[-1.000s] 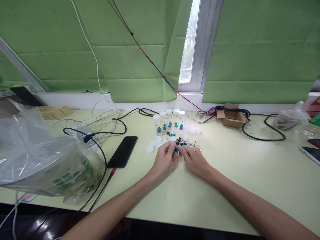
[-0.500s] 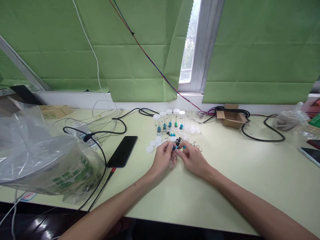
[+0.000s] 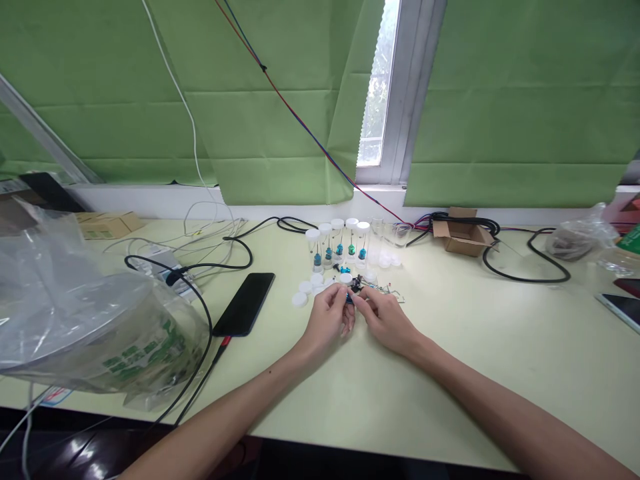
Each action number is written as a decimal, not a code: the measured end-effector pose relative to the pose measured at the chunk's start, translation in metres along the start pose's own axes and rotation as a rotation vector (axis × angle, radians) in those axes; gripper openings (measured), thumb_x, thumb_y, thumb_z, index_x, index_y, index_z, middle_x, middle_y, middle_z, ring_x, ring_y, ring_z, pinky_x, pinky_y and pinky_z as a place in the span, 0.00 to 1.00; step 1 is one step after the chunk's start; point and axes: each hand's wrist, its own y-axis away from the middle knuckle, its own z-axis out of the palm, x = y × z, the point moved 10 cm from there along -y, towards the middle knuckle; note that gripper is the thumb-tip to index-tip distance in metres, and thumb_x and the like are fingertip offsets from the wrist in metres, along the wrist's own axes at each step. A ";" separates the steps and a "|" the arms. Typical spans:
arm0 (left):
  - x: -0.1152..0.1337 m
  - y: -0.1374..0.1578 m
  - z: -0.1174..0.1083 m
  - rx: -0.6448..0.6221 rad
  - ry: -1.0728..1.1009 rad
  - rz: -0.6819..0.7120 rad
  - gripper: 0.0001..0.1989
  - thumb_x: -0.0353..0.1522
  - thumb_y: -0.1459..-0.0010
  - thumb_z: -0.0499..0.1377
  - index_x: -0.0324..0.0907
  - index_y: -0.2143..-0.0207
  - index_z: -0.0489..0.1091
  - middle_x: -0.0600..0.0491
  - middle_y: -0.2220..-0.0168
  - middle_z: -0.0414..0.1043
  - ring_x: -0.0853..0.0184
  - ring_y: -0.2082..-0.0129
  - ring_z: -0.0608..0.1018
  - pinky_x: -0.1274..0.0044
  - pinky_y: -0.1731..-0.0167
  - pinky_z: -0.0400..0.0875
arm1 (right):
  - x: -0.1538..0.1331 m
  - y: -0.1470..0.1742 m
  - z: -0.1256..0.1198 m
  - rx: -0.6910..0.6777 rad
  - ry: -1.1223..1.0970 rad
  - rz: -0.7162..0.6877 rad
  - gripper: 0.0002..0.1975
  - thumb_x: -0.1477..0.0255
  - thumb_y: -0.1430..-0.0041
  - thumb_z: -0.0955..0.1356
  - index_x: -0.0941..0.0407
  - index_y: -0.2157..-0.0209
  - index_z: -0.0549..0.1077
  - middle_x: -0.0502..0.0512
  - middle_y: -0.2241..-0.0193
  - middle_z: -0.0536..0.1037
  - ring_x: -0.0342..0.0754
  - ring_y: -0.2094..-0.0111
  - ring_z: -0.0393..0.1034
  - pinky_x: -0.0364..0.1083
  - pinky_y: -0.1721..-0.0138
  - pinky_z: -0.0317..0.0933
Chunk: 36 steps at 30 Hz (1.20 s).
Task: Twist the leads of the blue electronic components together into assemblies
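My left hand pinches a small blue part between thumb and fingers; its exact kind is too small to make out. Against the same part press the closed fingertips of my right hand, partly covering it. Just beyond the fingers lie small black parts and thin metal pins. Clear tubes with white caps stand upright in a row behind, each with a blue or green piece and a thin rod inside. Another blue piece lies in front of them.
Loose white caps lie left of my hands. Farther left are a black phone on a cable and a large plastic-bagged tub. Clear empty tubes and an open cardboard box stand at the back right.
My right fingertips have moved slightly left and closed in on the blue part. The blue piece seen under my right fingers before no longer shows there. My left hand stays in place.
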 end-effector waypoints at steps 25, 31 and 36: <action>0.008 -0.002 0.000 -0.050 -0.031 0.005 0.15 0.45 0.38 0.55 0.42 0.67 0.67 0.59 0.82 0.61 0.74 0.85 0.65 0.82 0.84 0.57 | 0.001 0.001 0.003 0.012 -0.189 0.100 0.13 0.61 0.34 0.62 0.54 0.69 0.64 0.42 0.86 0.61 0.40 0.84 0.46 0.42 0.80 0.44; 0.008 -0.002 -0.001 -0.043 -0.056 0.015 0.15 0.45 0.39 0.56 0.43 0.68 0.66 0.60 0.83 0.60 0.75 0.86 0.61 0.82 0.84 0.53 | -0.001 0.002 0.002 0.020 -0.194 0.104 0.16 0.60 0.34 0.61 0.54 0.72 0.63 0.42 0.86 0.59 0.40 0.84 0.47 0.42 0.81 0.44; 0.006 -0.001 -0.002 -0.037 -0.067 -0.015 0.15 0.44 0.39 0.57 0.43 0.71 0.64 0.61 0.85 0.57 0.76 0.86 0.58 0.82 0.83 0.50 | -0.003 0.004 0.007 -0.017 -0.254 0.181 0.18 0.56 0.35 0.61 0.54 0.73 0.64 0.41 0.89 0.58 0.39 0.88 0.49 0.42 0.84 0.44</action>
